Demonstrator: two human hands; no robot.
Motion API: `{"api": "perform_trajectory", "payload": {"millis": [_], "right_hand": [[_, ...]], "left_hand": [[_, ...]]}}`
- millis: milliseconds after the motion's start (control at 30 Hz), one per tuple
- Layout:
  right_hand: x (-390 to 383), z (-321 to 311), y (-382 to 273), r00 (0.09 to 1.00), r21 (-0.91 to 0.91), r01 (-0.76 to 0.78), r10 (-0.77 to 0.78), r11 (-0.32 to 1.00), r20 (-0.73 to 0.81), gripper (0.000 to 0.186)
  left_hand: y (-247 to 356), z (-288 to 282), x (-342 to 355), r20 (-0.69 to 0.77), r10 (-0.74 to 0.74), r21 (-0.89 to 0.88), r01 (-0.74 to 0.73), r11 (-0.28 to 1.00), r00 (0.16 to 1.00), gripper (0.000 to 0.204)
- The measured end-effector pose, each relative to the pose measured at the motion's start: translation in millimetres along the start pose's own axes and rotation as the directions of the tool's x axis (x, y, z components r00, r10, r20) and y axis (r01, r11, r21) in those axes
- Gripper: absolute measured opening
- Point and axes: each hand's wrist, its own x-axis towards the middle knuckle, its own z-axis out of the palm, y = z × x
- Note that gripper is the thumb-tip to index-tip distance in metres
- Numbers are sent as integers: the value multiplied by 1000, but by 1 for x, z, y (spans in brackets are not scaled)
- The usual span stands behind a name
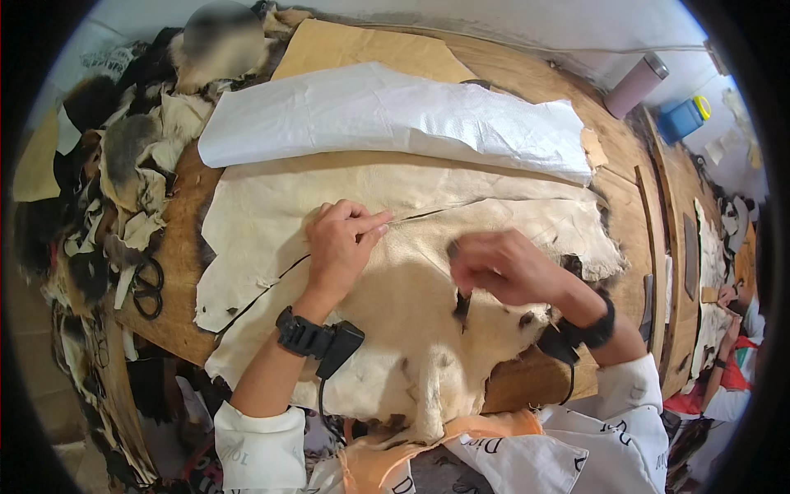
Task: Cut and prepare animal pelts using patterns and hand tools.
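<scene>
Two cream-coloured hides, skin side up with dark fur at their rims, lie on the wooden table: the far hide (271, 198) and the near hide (395, 305). Their edges meet along a slanting line that shows as a dark gap in places. My left hand (339, 247) rests at this line, thumb and forefinger pinched together on the hide edge. To its right, my right hand (506, 267) hovers over the near hide with curled fingers, blurred by motion. Something small and dark shows at its fingertips; whether it holds a needle or thread I cannot make out.
Across the far hide lies a folded white sheet (395, 123), with a tan piece (370, 51) behind it. Fur scraps (132, 165) heap at left above black-handled scissors (148, 288). A pink flask (636, 85) and blue jar (683, 121) stand far right. Another person's hands (727, 298) work at right.
</scene>
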Motion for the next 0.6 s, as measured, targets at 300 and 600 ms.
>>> {"api": "perform_trajectory", "payload": {"millis": [300,600], "right_hand": [[-27,-26,-24,987,384,-56,-7,922,160,11],[2,3,-12,992,234,57,-28,970,-122,8]], "left_hand": [[-1,2,1,-18,8,-17,-8,1000,1000,15],[42,-16,-5,263,394,-178,-357,917,881,13]]}}
